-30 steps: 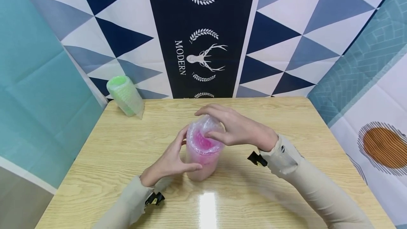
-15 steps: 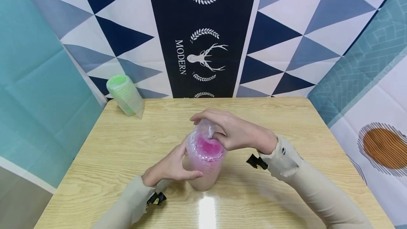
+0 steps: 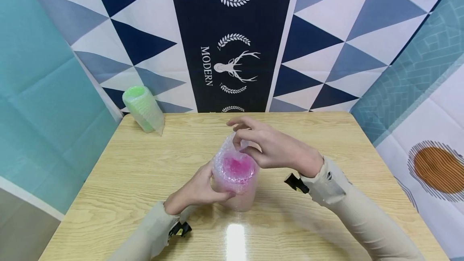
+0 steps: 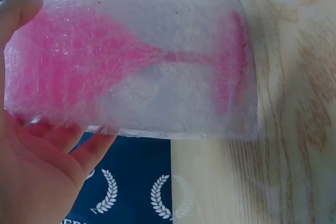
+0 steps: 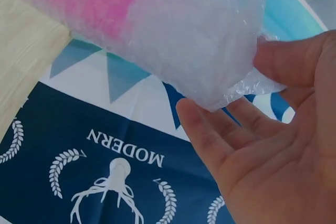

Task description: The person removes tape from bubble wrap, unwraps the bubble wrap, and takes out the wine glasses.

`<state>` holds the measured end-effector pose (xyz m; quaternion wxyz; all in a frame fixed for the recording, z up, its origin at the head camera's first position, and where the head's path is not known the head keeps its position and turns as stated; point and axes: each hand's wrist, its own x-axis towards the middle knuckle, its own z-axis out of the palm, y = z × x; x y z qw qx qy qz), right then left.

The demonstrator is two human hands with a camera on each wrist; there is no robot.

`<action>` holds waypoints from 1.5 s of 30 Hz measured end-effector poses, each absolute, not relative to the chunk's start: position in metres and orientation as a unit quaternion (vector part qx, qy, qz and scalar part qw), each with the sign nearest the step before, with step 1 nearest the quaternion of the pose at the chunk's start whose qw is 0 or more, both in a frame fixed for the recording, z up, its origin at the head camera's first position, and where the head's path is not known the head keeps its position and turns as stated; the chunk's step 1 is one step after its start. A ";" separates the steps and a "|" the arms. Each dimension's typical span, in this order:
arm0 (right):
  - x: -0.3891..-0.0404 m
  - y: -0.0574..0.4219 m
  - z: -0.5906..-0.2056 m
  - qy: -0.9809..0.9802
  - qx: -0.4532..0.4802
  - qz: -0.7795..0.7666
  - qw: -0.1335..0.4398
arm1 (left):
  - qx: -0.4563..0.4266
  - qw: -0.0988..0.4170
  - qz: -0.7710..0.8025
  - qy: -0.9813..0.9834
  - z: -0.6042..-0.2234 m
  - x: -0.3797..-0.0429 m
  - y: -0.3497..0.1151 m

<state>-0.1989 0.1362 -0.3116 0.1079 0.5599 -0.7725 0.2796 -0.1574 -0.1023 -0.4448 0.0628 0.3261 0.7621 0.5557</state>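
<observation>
A pink stemmed goblet stands on the table, wrapped in a sleeve of clear bubble wrap. Its bowl, thin stem and foot show through the plastic in the left wrist view. My left hand holds the wrapped bowl from the left, thumb on the near side and fingers round the far side. Above the goblet's rim, the thumb and index finger of my right hand pinch the loose top edge of the wrap. That edge rises past the rim as a flap in the right wrist view.
Near the table's back left corner stands a green item, also in bubble wrap, tilted in the view. Patterned cloth hangs behind the wooden table, and more cloth hangs at both sides.
My right thumb has come up out of the wrap's opening, and the index finger has bent to meet it at the flap. The goblet has shifted slightly to the right and nearer.
</observation>
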 end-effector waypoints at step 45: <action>-0.185 0.136 -0.306 -0.754 0.539 0.254 0.277 | 0.202 -0.010 0.581 0.789 -0.451 -0.155 -0.082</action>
